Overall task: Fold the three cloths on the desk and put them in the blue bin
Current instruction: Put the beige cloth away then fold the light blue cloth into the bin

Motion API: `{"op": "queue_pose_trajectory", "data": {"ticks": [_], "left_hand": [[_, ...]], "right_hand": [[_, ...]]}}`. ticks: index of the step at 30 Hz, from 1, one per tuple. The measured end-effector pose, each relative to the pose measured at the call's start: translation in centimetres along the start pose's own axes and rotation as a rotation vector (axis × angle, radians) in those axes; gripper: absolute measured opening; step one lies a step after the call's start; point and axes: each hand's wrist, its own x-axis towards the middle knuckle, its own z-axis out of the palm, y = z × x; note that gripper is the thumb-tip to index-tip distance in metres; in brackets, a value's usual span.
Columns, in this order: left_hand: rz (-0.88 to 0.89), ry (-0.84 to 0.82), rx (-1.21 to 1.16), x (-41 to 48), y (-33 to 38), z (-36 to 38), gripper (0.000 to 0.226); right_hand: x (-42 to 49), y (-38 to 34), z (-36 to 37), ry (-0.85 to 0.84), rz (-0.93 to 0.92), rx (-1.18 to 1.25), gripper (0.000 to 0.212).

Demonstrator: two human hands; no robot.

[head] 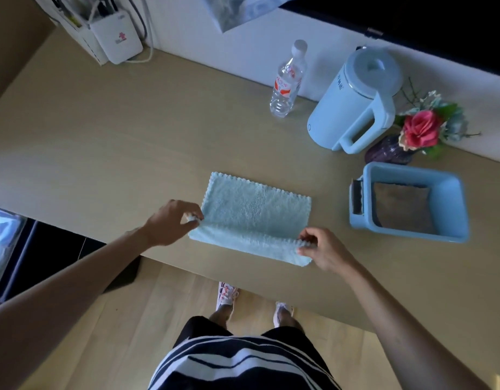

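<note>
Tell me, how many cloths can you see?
2. A light blue cloth lies on the desk; a brown cloth sits inside the blue bin. Others may hide beneath it.

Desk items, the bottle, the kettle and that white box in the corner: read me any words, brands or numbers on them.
None of it reads clearly.
water bottle: red and white label, print too blurred to read.
blue kettle: short dark marking on the side near the lid, too small to read.
white box: pink logo with small text under it, blurred.
blue bin and light blue cloth: no text visible.
</note>
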Motion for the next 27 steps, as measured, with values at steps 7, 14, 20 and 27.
{"op": "queue_pose_trajectory", "data": {"ticks": [7,14,20,27], "left_hand": [[-0.041,0.219,-0.114,5.6,0.2,1.1,0.011],[-0.025,0.275,-0.08,10.0,0.1,1.5,0.026],[0.029,0.281,-0.064,11.3,-0.3,1.8,0.024],[0.012,0.371,-0.08,11.6,-1.4,2.4,0.023]], "right_hand": [[4.5,0.2,-2.0,0.152,0.011,0.094,0.013],[8.9,1.0,-2.6,0.241,0.048,0.035,0.022],[10.3,1.2,-2.7,0.328,0.027,0.009,0.013],[11.3,1.8,-1.9,0.48,0.004,0.089,0.014]]}}
